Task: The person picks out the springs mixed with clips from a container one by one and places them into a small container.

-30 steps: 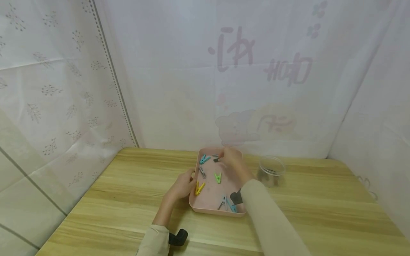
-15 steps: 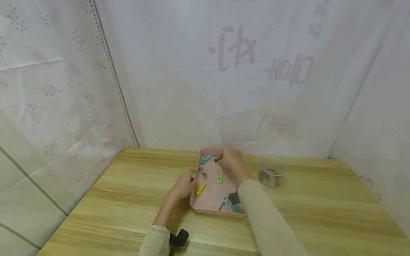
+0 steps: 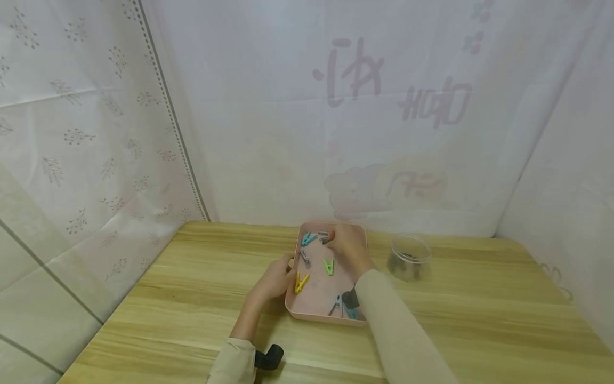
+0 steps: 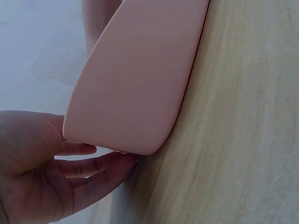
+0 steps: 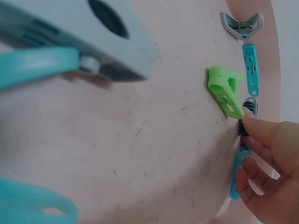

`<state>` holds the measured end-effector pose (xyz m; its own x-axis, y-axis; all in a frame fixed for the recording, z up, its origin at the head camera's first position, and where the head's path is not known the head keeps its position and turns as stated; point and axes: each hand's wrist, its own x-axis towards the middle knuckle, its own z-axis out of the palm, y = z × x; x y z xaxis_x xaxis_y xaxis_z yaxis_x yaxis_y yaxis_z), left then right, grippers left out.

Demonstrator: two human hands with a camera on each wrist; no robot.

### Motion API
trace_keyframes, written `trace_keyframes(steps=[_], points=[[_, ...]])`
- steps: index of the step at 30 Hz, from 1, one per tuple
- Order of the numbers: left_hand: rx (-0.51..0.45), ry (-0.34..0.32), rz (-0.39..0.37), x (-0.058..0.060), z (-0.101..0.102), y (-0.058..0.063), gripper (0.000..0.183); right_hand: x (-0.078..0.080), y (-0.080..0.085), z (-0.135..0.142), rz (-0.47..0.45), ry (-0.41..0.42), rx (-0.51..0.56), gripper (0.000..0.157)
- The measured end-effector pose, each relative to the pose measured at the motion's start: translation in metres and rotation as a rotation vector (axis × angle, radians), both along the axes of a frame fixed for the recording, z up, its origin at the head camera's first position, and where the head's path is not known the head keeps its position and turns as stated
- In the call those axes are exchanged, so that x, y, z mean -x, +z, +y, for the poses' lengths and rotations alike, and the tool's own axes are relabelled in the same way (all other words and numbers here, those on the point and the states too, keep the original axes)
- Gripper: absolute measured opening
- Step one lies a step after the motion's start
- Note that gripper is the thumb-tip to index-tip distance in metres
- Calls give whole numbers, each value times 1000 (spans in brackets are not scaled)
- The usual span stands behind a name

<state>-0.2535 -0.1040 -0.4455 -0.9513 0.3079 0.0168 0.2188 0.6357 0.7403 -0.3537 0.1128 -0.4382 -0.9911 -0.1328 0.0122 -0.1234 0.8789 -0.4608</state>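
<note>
A shallow pink tray (image 3: 312,303) rests on the table with several clothes pegs spread inside it. My left hand (image 3: 275,278) holds the tray's left side; in the left wrist view its fingers (image 4: 100,179) curve around the tray's outer corner. Over the far right of the tray, my right hand (image 3: 349,246) pinches a small black ribbed piece (image 5: 243,127) between thumb and fingers. Near that hand lie a green peg (image 5: 225,91), a blue peg (image 5: 252,70) and a grey peg (image 5: 242,25). The yellow peg (image 3: 301,283) lies close to my left hand.
A clear round jar (image 3: 409,258) with dark contents stands to the right of the tray. A grey peg (image 3: 337,304) and a blue peg (image 3: 352,313) lie at the tray's near end. A patterned curtain (image 3: 268,133) hangs behind the wooden table (image 3: 479,320).
The head view has shifted slightly. My right hand stays at the tray's far end with only small finger movement, and my left hand keeps its place on the tray's side.
</note>
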Motion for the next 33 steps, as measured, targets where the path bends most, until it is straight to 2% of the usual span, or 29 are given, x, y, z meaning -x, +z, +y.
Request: trace_keyframes(steps=[7,16,20,28,33], points=[[0,-3,-2,-1,0,0,49,2,-3,2,10,-4,23,8],[-3,-3,-10,0,0,1,49,3,-1,2,-70,-34,85,12],[2,-1,-5,0,0,1,50,3,0,2,-70,-27,83,12],[0,-3,-15,-1,0,2,50,-1,2,4,-89,-20,131,26],[-3,-3,-21,-2,1,2,50,-4,6,4,-75,-13,130,28]])
